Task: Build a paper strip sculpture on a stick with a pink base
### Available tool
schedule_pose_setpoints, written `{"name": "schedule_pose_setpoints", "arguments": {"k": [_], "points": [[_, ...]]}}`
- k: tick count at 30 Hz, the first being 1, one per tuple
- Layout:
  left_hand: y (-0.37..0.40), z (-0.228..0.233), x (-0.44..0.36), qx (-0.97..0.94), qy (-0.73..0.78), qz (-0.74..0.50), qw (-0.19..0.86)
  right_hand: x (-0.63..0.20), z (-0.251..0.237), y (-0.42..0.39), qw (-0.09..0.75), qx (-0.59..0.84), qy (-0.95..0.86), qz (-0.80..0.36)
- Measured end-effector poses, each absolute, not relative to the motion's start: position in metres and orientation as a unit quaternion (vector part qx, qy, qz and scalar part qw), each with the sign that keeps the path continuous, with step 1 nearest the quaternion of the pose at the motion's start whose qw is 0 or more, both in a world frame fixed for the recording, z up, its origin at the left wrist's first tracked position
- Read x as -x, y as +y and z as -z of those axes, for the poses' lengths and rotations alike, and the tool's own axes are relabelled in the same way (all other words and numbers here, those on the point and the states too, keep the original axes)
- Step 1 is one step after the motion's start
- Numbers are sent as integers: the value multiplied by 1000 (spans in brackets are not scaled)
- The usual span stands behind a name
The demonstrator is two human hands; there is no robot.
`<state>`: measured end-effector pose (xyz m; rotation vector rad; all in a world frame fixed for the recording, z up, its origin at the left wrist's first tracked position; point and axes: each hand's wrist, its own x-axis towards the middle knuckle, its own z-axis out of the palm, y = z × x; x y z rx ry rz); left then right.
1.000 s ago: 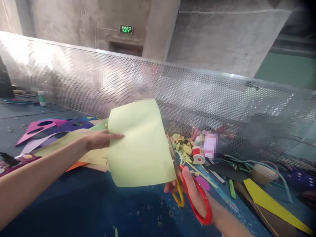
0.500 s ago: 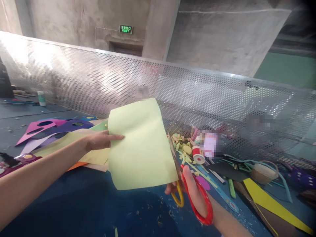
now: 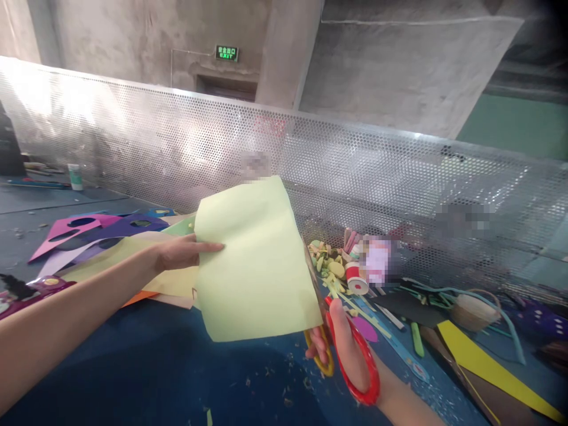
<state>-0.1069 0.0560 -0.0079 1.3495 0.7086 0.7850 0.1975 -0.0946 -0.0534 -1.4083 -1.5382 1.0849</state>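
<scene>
My left hand [image 3: 181, 252] grips a pale yellow-green sheet of paper [image 3: 255, 266] by its left edge, the index finger lying on its face and the rest behind. The sheet is held up off the table, slightly curved. At its right edge my right hand [image 3: 350, 340] is closed on a pair of scissors [image 3: 373, 378] with one red and one yellow handle loop. My thumb is through the red loop and fingers are in the yellow one. The blades run up along the sheet's right edge, partly hidden behind it.
Coloured paper sheets [image 3: 95, 228], some with cut holes, lie left on the blue table [image 3: 146, 361]. Yellow-green scraps [image 3: 331, 263], a red-and-white ribbon roll [image 3: 356, 278], yellow paper [image 3: 492, 367] and a small basket [image 3: 473, 310] lie right. A perforated metal panel [image 3: 146, 142] stands behind.
The scissor handles have come closer together and the blades now show less beside the paper's edge. The sheet has shifted slightly right; my left hand stays nearly in place.
</scene>
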Motion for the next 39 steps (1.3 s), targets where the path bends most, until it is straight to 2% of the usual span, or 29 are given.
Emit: {"name": "schedule_pose_setpoints", "arguments": {"k": [24,30,35,39], "points": [[63,12,111,-618,280,-326,659,-191,51,-96,442,525,-591,-422],[64,13,110,-607,286,-333,662,-191,50,-95,428,569,-581,-394],[65,14,110,-609,290,-332,659,-194,45,-95,445,532,-580,-427],[63,16,108,-607,284,-328,666,-199,36,-97,406,509,-644,-401]]}}
